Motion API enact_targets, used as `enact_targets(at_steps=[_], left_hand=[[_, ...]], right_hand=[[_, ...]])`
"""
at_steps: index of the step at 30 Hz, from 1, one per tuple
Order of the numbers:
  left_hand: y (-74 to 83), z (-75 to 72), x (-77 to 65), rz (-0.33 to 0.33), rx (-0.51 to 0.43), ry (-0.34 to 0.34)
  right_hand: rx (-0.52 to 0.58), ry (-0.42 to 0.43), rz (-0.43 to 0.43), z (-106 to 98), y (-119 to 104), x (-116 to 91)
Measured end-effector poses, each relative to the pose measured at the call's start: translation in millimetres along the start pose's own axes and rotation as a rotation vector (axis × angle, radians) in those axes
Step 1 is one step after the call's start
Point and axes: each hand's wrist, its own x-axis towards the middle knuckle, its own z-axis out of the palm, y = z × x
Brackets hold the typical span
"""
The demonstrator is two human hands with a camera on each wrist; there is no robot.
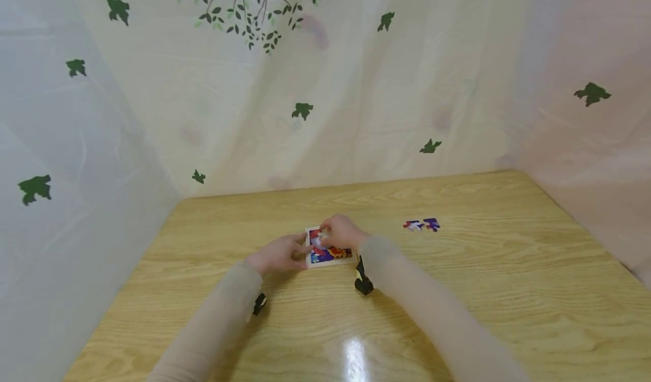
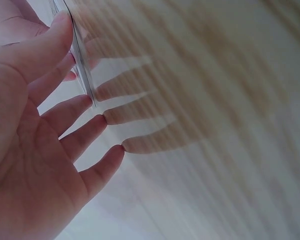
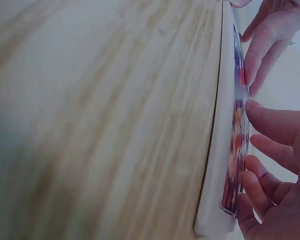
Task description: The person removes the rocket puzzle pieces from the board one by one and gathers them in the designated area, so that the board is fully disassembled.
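The puzzle board lies flat mid-surface. The left hand steadies its left edge with straight fingers; the right hand presses a piece onto it, fingers curled. Best to keep the board braced and push straight down until the piece seats.

Nothing readable anywhere in these shots; no words, numbers, labels or logos. The puzzle board on the table only shows a colourful picture, too small and blurry to make out any lettering; the backdrop sheet has leaf and branch prints, no writing on it.
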Motion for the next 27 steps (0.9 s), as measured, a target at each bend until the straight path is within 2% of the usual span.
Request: enact_targets(at_steps=[7,18,27], left_hand=[[1.2,1.4,0.2,-0.028,-0.01,-0.009],[0.2,0.5,5.1,-0.018,-0.007,-0.003],[2.0,-2.0,11.7,-0.025,0.012,0.008]], right_hand=[[0.079,-0.001,0.069,5.3,-0.8,1.9],[0.121,0.049,0.068,4.2,-6.3,-0.2],[0.193,0.046,0.143,3.3,-4.3,6.7]])
